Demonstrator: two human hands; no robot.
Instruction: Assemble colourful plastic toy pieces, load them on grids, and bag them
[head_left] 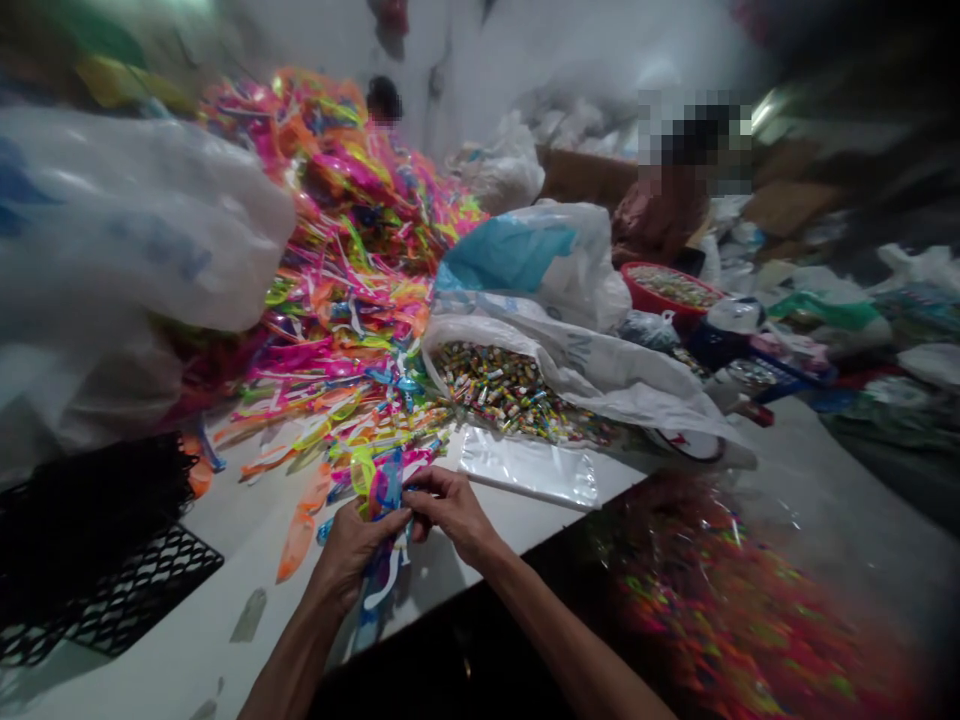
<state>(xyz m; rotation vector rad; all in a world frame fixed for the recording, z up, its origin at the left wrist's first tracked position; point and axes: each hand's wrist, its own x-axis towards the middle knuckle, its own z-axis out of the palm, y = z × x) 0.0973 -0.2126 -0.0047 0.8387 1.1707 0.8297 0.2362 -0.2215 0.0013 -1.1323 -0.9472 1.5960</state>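
Observation:
At the near edge of the white table, my left hand point(346, 550) pinches a pair of blue plastic glasses point(388, 485) with a white temple arm point(386, 583) hanging below. Close against it, my right hand point(452, 512) has its thumb and fingertips closed at the right side of the same blue piece. Any small part between the right fingertips is hidden. Orange glasses point(304, 520) lie just left of my hands. Beyond them rises a big heap of bright pink, orange and yellow plastic glasses point(337, 260).
An open white sack point(622, 375) spills small battery-like cylinders point(499, 390). Before it lies a stack of transparent plastic bags point(529, 468). A black mesh crate point(150, 590) stands left, a large plastic bag point(135, 220) behind it. A person point(660, 205) sits beyond a red basin point(664, 290).

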